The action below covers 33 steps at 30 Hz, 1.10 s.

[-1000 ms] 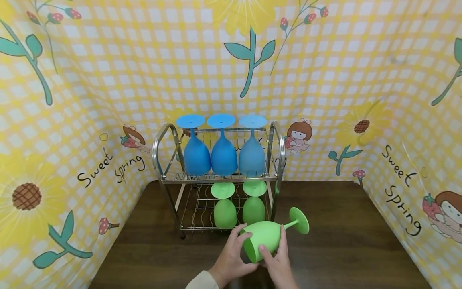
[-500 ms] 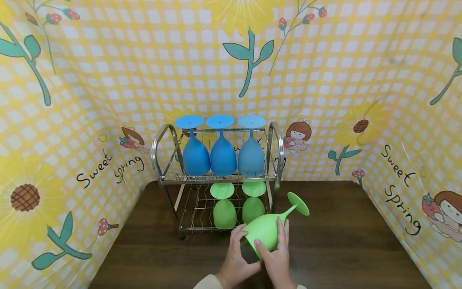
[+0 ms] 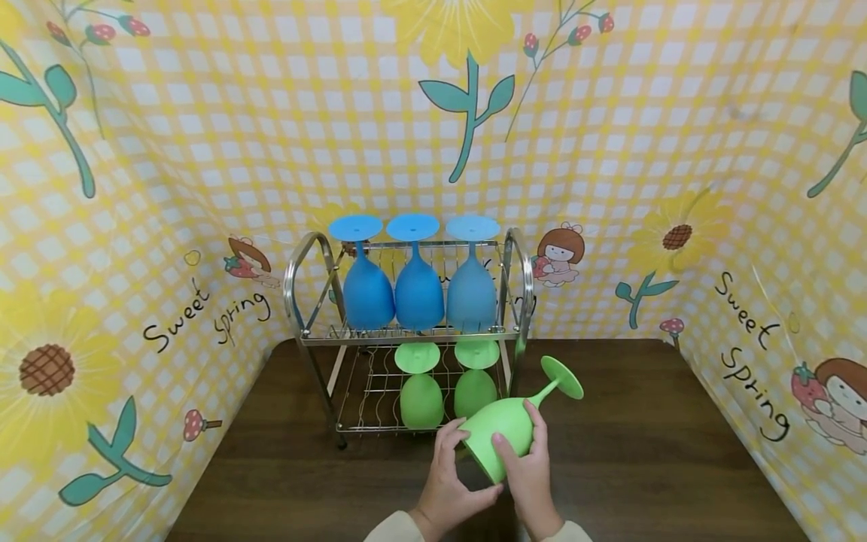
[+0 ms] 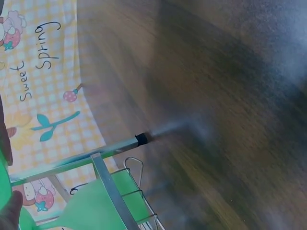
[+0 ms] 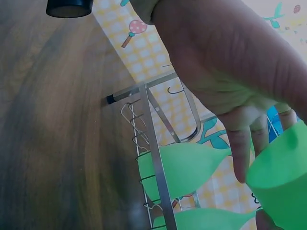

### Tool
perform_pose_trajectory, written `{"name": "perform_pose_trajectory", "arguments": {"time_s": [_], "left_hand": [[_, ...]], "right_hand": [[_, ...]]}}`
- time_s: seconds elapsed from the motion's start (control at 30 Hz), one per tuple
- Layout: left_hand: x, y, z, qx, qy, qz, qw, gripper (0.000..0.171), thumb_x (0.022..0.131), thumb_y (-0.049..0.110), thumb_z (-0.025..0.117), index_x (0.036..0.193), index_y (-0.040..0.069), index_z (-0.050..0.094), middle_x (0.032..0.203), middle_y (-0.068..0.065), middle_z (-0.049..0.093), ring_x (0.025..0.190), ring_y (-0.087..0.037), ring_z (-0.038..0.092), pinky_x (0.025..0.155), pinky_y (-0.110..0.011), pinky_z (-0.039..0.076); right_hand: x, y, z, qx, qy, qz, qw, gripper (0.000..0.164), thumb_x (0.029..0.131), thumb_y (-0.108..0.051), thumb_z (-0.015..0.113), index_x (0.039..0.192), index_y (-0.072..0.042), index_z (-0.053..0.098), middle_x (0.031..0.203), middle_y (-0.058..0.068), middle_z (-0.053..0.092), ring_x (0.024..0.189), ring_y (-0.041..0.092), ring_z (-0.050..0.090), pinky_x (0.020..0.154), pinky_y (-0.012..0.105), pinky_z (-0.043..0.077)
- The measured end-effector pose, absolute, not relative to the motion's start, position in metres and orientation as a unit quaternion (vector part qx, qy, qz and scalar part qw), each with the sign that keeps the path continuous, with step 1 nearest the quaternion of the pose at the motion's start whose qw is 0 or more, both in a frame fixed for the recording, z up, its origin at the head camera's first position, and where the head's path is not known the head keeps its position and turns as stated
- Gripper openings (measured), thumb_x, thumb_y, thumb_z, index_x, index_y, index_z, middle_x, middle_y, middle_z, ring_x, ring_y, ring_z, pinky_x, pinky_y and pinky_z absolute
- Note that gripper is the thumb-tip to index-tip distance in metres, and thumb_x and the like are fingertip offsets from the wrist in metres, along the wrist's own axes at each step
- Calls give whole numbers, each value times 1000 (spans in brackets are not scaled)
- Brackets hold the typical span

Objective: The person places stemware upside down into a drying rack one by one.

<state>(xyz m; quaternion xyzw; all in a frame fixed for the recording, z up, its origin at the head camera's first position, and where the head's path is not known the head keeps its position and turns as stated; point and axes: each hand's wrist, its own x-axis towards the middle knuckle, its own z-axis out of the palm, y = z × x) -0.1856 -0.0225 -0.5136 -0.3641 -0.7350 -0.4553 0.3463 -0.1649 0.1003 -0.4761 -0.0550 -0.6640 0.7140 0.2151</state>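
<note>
A light green plastic goblet (image 3: 497,436) is held tilted in front of the rack, its foot up to the right and its mouth down to the left. My left hand (image 3: 450,482) grips it at the rim, fingers above and thumb below. The right hand (image 3: 531,474) holds the bowl near the stem, with the thumb on the near side. Behind them, two green goblets (image 3: 421,401) stand upside down on the rack's lower shelf. In the right wrist view, the held goblet (image 5: 285,177) shows at the right edge.
The two-tier metal rack (image 3: 406,341) carries three blue goblets (image 3: 420,293) upside down on its upper shelf. It stands on a dark wooden table (image 3: 630,436). A yellow checked cloth (image 3: 609,150) with printed flowers surrounds the table at the back and sides.
The held goblet has tipped further, its foot rising and its mouth turning downward. Both hands turned with it and have shifted slightly right. The goblets on the rack stay put.
</note>
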Motion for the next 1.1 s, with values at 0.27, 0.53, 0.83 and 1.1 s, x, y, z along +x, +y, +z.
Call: {"name": "perform_pose_trajectory", "arguments": {"time_s": [0.27, 0.53, 0.83, 1.1], "left_hand": [[-184, -36, -513, -359, -760, -449, 304, 82, 57, 16, 90, 120, -2, 42, 126, -21, 45, 112, -32, 50, 91, -41, 48], [-183, -47, -497, -302, -807, -491, 127, 81, 66, 26, 85, 133, 3, 46, 130, -13, 50, 110, -27, 54, 90, -41, 49], [-189, -63, -487, -290, -816, -499, 36, 88, 68, 20, 84, 142, 2, 39, 133, -13, 50, 111, -30, 54, 90, -45, 48], [-202, -114, -482, -308, -829, -455, 107, 45, 80, 17, 75, 121, 3, 62, 115, -8, 65, 108, -27, 58, 92, -50, 46]], "right_hand": [[-165, 101, -480, -56, -682, 699, 208, 69, 78, 5, 70, 139, 1, 39, 137, 25, 40, 104, 31, 48, 75, 29, 49], [-163, 102, -482, 31, -738, 618, 268, 69, 65, 1, 81, 127, 4, 51, 134, 27, 40, 106, 36, 49, 76, 35, 49], [-166, 102, -486, 168, -783, 484, 352, 67, 56, -8, 87, 116, -5, 57, 126, 35, 42, 95, 41, 56, 66, 37, 53], [-171, 102, -497, 232, -784, 445, 365, 58, 68, -26, 87, 115, -7, 60, 124, 35, 41, 95, 44, 57, 63, 37, 55]]}}
